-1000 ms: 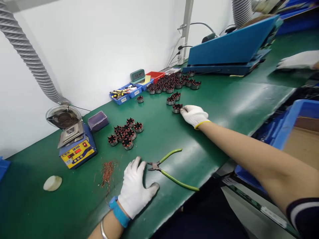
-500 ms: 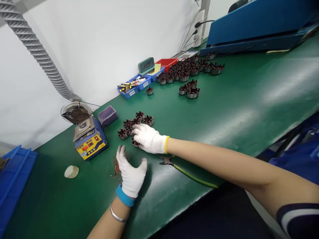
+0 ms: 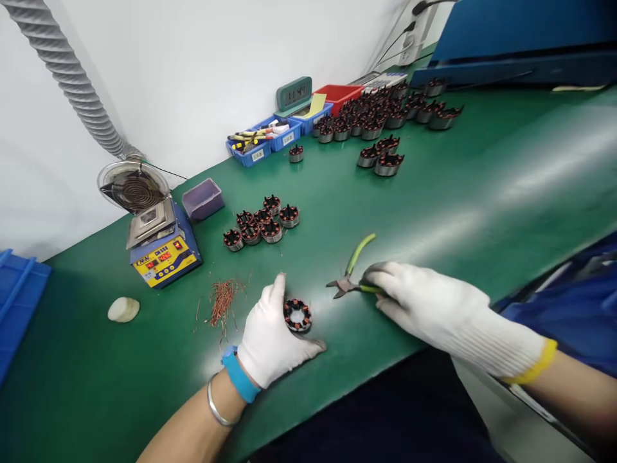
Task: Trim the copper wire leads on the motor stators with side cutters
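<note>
At the left hand (image 3: 270, 337): fingers and thumb spread wide around one side of a wound ring (image 3: 292, 326), lying flat on the green bench (image 3: 337, 206); closed on nothing, contact uncertain. Next, side cutters (image 3: 344, 285), jaws parted, upper handle (image 3: 361, 251) free. At the right hand (image 3: 424, 302): fingers curled about the lower handle (image 3: 370, 289), firmness of hold impossible to tell. For good practice, steady the ring by its outer rim, fingertips clear of the blades, and gather both handles before lifting. Writing, left to right: on the yellow panel (image 3: 164, 263), lettering and red digits, not securely legible; on the blue trays (image 3: 277, 144), white labels too small to read; on the clock (image 3: 294, 94), 11:44.
</note>
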The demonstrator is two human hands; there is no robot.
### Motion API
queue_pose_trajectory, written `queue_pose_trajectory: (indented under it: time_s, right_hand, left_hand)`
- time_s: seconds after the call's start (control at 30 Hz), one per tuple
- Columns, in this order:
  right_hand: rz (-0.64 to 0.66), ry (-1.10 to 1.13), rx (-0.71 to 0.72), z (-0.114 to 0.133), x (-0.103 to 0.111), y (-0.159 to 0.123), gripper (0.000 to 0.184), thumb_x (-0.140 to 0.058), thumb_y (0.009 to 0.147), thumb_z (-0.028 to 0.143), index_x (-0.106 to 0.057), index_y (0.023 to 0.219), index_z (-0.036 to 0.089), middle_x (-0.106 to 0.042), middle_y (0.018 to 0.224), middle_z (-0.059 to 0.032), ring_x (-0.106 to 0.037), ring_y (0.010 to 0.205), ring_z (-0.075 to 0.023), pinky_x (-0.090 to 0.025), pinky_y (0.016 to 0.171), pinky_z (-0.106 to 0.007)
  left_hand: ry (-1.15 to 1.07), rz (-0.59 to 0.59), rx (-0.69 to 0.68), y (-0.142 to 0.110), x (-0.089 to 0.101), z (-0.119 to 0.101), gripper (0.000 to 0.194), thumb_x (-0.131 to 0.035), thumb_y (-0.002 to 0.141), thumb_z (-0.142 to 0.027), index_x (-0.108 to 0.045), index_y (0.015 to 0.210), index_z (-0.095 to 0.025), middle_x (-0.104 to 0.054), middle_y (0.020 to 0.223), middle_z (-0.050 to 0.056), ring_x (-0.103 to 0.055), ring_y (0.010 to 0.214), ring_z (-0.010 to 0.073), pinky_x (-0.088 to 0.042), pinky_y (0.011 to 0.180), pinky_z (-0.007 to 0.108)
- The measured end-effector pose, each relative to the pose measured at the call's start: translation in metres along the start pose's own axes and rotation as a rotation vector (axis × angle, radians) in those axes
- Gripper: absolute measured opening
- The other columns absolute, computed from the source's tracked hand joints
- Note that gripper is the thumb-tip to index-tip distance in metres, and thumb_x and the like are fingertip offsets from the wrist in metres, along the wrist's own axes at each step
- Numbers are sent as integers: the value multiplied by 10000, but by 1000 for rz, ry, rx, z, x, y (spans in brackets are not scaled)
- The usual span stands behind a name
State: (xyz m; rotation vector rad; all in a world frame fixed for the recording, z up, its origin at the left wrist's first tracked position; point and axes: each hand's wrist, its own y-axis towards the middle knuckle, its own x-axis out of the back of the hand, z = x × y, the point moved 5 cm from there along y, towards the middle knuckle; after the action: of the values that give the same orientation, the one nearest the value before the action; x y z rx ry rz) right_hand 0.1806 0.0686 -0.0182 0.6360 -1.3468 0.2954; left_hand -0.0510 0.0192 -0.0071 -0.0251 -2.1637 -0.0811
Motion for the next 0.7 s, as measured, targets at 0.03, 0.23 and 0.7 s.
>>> queue_pose_trajectory:
  time_s: [0.03, 0.23, 0.7]
  right_hand:
    - [-21, -4, -27, 1, 3, 1, 281, -522, 828, 262, -618, 1079, 181, -628, 1115, -114, -624, 858, -263, -479, 736, -381]
    - [120, 338, -110, 57, 10, 11, 329, -589, 807, 492, -618, 1013, 237, -677, 946, -54, -636, 843, -235, -435, 681, -319]
    - [276, 130, -215, 63, 3, 25, 235, -445, 901, 349, -630, 848, 214, -643, 813, -43, -579, 704, -187, -249, 562, -290]
  left_hand:
    - [-16, 5, -31, -1, 0, 0, 1099, -796, 552, -363, -240, 1471, -132, -480, 1359, 172, -529, 1214, 337, -479, 1014, 443]
    - [-98, 28, 29, -3, -7, 8, 989, -741, 634, -342, -237, 1470, -187, -643, 1154, 87, -641, 1035, 277, -524, 937, 423]
    - [-47, 154, -157, 1, -3, 5, 876, -781, 602, -287, -416, 1391, -175, -631, 1187, 96, -625, 1058, 275, -519, 955, 416]
